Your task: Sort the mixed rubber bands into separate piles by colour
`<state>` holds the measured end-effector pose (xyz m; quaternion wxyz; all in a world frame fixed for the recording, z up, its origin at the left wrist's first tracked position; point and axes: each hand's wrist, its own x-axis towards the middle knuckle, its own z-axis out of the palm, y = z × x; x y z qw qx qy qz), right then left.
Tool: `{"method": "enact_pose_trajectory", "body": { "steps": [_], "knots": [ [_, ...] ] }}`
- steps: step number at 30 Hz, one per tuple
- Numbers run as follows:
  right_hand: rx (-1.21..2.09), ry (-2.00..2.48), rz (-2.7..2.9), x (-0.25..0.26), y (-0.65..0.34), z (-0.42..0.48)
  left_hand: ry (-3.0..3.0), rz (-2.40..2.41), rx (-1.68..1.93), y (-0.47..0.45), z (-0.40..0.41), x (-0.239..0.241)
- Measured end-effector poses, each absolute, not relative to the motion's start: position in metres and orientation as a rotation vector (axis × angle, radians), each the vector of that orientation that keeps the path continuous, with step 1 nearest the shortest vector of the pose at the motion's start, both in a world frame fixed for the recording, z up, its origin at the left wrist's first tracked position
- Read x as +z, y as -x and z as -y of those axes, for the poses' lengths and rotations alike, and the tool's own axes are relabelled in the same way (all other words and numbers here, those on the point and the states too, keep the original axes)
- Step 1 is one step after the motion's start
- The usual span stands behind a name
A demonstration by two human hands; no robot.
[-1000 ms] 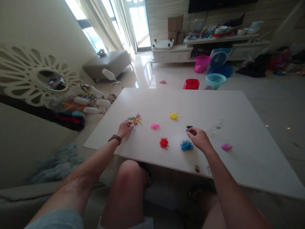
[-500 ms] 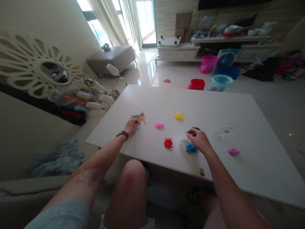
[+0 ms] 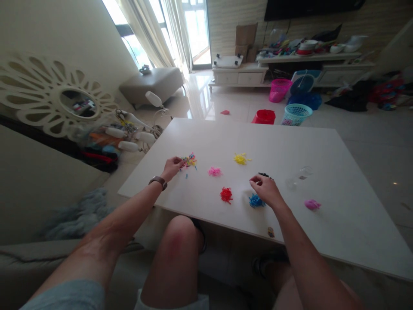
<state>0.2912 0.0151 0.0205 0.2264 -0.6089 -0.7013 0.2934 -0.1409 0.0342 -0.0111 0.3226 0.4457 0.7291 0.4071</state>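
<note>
My left hand (image 3: 172,167) is at the left edge of a mixed pile (image 3: 189,160) of small, thin, many-coloured pieces, its fingertips pinched together. What lies between those fingertips is too small to make out. Over the blue pile (image 3: 256,200) hovers my right hand (image 3: 265,189), thumb and fingers also closed; anything in them is hidden. A black pile (image 3: 266,175) shows just behind it. Separate heaps of pink (image 3: 214,172), red (image 3: 226,195) and yellow pieces (image 3: 240,159) lie between my hands. A stray blue piece (image 3: 186,176) sits below the mixed pile.
On the white table (image 3: 348,224), a clear plastic bottle (image 3: 301,175) lies to the right, with a pinkish-purple item (image 3: 312,204) nearer me. A small yellow-and-dark figure (image 3: 270,232) is by the front edge. Beyond stand red (image 3: 264,116) and light-blue baskets (image 3: 297,114).
My left hand has shifted left, from over the mixed pile to its left edge, uncovering more of it. My right hand has stayed nearly in place. The view has shifted slightly.
</note>
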Motion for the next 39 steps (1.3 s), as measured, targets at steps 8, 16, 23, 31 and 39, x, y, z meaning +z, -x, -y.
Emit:
{"method": "enact_pose_trajectory", "body": {
  "steps": [8,16,23,31,39],
  "knots": [
    [1.039,1.447,1.805,0.031,-0.284,-0.011,-1.070,-1.366,0.971,0.015,-0.016,0.042],
    [1.405,1.074,1.315,0.040,-0.273,-0.013,-0.873,-1.075,1.093,-0.116,0.013,0.053],
    [1.301,1.158,1.287,0.032,-0.269,-0.019,-0.895,-1.073,1.149,-0.113,-0.005,0.035],
    [1.166,1.313,1.329,0.023,-0.249,-0.039,-0.829,-1.068,1.124,-0.102,-0.021,0.022],
    [0.922,1.413,1.239,0.010,-0.253,-0.048,-0.814,-1.100,1.094,-0.091,-0.025,0.012]
  ]
}}
